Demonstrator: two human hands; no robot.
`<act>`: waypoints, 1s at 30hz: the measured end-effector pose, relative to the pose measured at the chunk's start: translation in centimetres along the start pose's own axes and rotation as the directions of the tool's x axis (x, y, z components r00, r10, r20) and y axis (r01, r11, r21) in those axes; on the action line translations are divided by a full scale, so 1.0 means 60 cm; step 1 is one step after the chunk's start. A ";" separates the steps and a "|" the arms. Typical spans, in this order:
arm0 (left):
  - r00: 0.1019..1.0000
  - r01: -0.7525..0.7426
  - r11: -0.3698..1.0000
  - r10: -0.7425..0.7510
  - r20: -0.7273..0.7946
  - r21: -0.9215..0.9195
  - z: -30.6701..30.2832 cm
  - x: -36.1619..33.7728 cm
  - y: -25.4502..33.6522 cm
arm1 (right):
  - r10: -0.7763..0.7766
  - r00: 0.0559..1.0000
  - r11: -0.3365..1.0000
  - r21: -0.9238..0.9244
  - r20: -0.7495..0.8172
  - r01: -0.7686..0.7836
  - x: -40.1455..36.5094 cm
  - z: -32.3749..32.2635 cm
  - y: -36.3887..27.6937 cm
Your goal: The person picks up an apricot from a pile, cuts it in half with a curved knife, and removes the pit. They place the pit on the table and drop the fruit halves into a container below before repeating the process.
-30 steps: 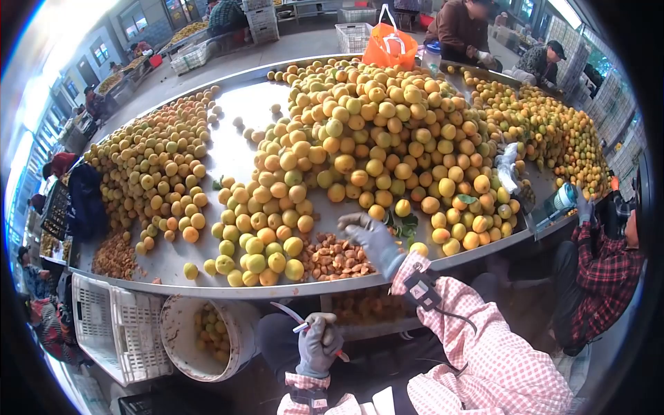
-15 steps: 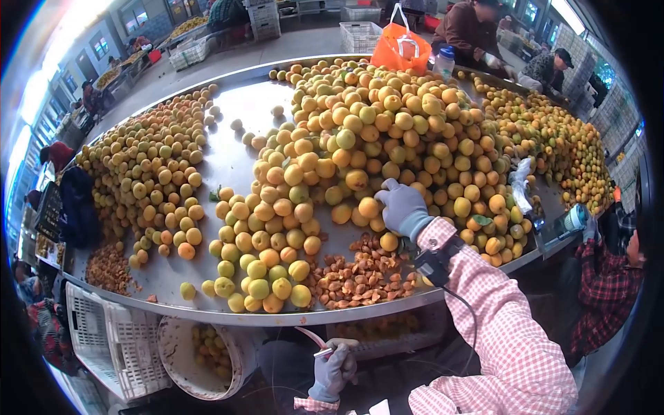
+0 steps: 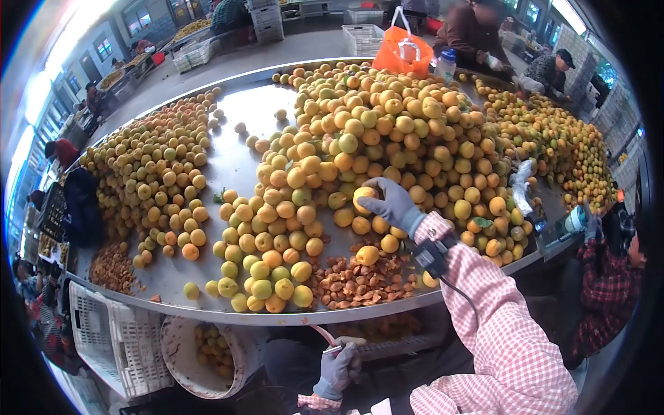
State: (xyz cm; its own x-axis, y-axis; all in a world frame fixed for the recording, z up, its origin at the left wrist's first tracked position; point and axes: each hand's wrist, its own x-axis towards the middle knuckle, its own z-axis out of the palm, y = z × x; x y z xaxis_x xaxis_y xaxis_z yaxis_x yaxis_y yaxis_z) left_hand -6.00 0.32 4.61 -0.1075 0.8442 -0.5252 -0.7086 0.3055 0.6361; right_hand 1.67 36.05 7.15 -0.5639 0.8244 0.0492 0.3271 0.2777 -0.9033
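My right hand (image 3: 395,205), in a grey glove, is closed on a yellow-orange apricot (image 3: 364,199) at the front slope of a large apricot heap (image 3: 387,117). Thumb and fingers curl round the fruit from its right side. Below it, a loose apricot (image 3: 367,255) lies on a spread of brown pits (image 3: 363,285) near the table's front edge. My left hand (image 3: 337,372), gloved too, is low in front of the table, its fingers wrapped round a slim tool (image 3: 332,349) with a metal piece and a thin pinkish-white strip pointing up and left.
The metal table (image 3: 232,166) bears another apricot heap (image 3: 149,173) at left. Below its rim stand a white bucket (image 3: 173,356) with fruit inside and white crates (image 3: 114,339). An orange bag (image 3: 402,52) and a bottle (image 3: 446,63) stand behind the heap. Co-workers are around the table.
My right hand has closed on an apricot and moved slightly left. An apricot now lies on the pits where none lay before. My left hand still grips the slim tool.
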 end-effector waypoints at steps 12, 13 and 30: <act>0.995 -0.004 0.985 -0.015 0.103 0.175 0.020 0.002 -0.027 | 0.318 0.909 0.352 0.857 0.270 -0.377 -0.331 -0.007 -0.021; 0.993 0.010 0.984 -0.031 0.113 0.180 0.024 -0.001 -0.027 | 0.364 0.881 0.237 0.885 0.302 -0.401 -0.349 -0.007 -0.015; 0.840 -0.268 -0.375 0.360 0.406 0.887 0.158 -0.070 -0.057 | 0.288 0.938 0.527 0.786 0.194 -0.324 -0.612 0.023 -0.068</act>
State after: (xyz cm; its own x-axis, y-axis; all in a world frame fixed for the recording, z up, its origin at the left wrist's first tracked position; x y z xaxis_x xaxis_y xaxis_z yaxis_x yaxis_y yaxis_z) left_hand 3.48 -0.09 10.02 -0.0621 0.9979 0.0180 0.9135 0.0496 0.4039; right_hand 20.03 3.95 8.43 -0.5817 0.7574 -0.2965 -0.2406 -0.5084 -0.8268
